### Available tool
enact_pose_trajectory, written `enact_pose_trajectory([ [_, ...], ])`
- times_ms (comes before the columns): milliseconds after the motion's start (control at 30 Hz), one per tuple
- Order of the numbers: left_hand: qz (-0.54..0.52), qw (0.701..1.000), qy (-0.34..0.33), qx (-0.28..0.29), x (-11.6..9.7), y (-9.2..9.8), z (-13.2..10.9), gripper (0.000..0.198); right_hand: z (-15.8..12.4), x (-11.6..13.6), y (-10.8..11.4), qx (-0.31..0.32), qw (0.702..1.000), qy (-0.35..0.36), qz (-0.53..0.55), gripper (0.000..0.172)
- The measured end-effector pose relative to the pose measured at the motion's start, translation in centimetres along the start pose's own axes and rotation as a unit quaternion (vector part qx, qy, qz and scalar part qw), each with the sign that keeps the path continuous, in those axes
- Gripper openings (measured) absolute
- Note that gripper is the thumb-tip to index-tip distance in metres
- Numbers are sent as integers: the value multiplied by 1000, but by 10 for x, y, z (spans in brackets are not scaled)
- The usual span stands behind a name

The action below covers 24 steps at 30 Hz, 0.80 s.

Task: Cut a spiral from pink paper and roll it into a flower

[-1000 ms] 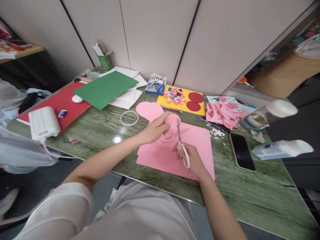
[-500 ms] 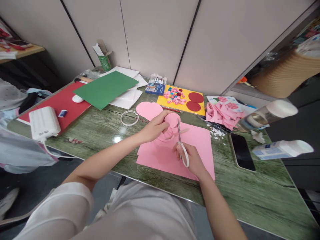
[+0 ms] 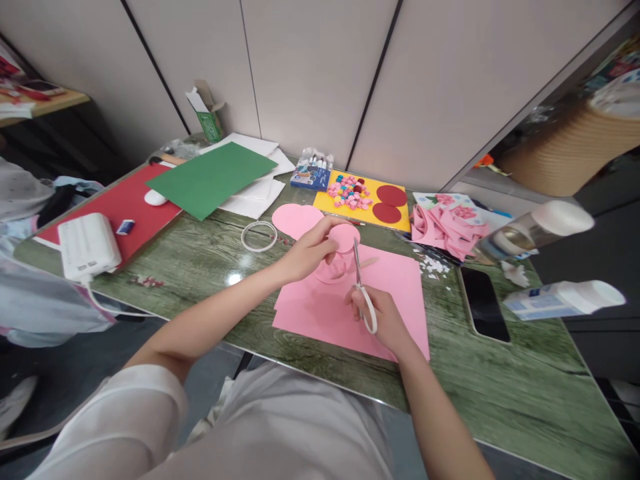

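My left hand point(image 3: 316, 248) pinches a small pink paper circle point(image 3: 344, 238) by its left side, held above the table. In my right hand point(image 3: 377, 313) is a pair of scissors point(image 3: 369, 308) with white handles, its blades pointing away from me and meeting the circle's right edge. Below both hands lies a stack of pink paper sheets point(image 3: 320, 317), with curled pink offcuts point(image 3: 331, 272) on its upper left part. Just beyond my left hand rest larger pink paper circles point(image 3: 293, 219), partly covered by that hand.
A yellow sheet point(image 3: 325, 201) bears colourful small pieces and dark red circles point(image 3: 391, 195). Pink scraps point(image 3: 445, 229), a phone point(image 3: 484, 303) and two bottles point(image 3: 565, 298) are on the right. Leftward lie a white ring point(image 3: 259, 237), green paper point(image 3: 215, 177) and a power bank point(image 3: 87, 247).
The small pink circle and my left hand have shifted very slightly away from me. The scissors stay at the circle's right edge; little else differs.
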<state>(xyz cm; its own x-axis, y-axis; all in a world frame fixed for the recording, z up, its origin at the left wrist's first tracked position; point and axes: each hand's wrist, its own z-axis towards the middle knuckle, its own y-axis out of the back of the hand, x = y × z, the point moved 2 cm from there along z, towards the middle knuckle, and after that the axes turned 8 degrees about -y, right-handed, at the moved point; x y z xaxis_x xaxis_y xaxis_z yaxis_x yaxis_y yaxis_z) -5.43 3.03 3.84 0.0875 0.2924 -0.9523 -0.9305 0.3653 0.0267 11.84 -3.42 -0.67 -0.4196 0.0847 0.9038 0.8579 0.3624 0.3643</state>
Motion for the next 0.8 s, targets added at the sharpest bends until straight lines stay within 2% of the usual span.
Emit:
enact_pose_trajectory([
  [500,79,995,21,47,-4,-4,-4,45,-1,1,-1,-2,1000,3,6,42],
  [800,59,998,1,19,-1,-2,-1,45,0,0,-2,-2,1000,4,14,39],
])
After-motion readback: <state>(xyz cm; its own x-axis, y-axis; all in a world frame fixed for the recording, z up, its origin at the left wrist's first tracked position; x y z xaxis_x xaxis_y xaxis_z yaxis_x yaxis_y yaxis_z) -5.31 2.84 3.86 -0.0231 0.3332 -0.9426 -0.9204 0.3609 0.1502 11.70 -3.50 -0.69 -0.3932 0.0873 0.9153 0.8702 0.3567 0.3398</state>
